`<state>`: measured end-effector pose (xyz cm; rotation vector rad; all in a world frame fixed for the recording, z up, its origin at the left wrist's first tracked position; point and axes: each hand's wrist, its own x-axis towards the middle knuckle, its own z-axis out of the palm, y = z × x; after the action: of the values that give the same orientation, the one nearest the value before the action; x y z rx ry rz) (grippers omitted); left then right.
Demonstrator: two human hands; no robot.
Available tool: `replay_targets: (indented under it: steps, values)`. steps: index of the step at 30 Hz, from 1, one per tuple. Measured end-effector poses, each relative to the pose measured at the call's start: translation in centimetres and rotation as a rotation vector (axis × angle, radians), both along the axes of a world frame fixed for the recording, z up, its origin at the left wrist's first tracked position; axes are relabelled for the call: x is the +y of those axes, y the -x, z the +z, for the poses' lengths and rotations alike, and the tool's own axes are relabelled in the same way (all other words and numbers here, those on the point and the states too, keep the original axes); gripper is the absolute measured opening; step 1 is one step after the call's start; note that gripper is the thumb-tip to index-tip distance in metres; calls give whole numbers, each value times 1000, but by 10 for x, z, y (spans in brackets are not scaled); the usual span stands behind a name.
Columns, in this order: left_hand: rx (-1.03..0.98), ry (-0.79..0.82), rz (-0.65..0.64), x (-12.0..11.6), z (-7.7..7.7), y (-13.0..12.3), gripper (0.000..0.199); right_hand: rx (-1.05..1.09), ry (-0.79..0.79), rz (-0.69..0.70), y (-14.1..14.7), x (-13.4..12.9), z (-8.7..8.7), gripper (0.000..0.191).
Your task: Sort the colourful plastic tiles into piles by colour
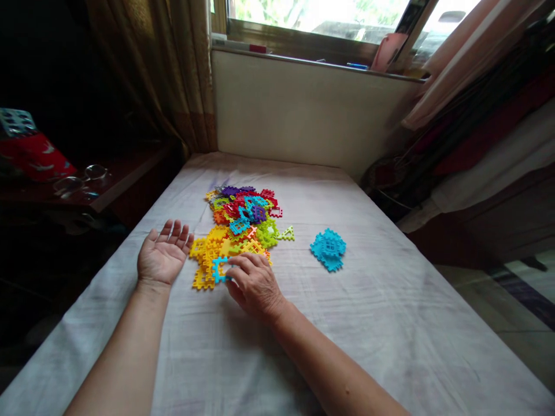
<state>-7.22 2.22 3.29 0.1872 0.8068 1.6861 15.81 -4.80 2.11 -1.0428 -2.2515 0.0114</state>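
My right hand (255, 284) pinches a blue square toy building piece (218, 270) with toothed edges, held over yellow toothed pieces (203, 279). Palm up, my left hand (165, 254) rests beside the left side of the heap with its fingers stretched out and nothing in it. Behind both hands spreads a mixed heap of plastic pieces in red, purple, green, orange and blue, with a purple piece (259, 214) near its middle. A green triangle piece (287, 233) lies at the heap's right edge. Apart from it, on the right, sits a small pile of blue pieces (328, 248).
A pale sheet (381, 323) covers the surface under the pieces. To the left, glasses (69, 186) and a red patterned container (37, 156) stand on a dark table. A window ledge (303, 58) runs along the back; clothes hang at the right.
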Motion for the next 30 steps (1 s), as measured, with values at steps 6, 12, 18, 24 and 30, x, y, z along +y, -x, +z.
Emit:
replay_targets:
  steps: [6,12,18,24,30]
  values:
    - [6,11,-1,1,0,1,31,36,-55,-368,-68,23,17,15]
    - [8,30,2,1,2,0,31,-303,124,-765,-151,51,23,16]
    - [25,44,10,1,3,-1,31,-363,173,-767,-166,55,14,32]
    - [20,48,6,1,2,1,32,-471,179,-670,-164,57,-5,32]
    - [10,29,0,1,1,1,30,-455,164,-731,-189,68,-10,26]
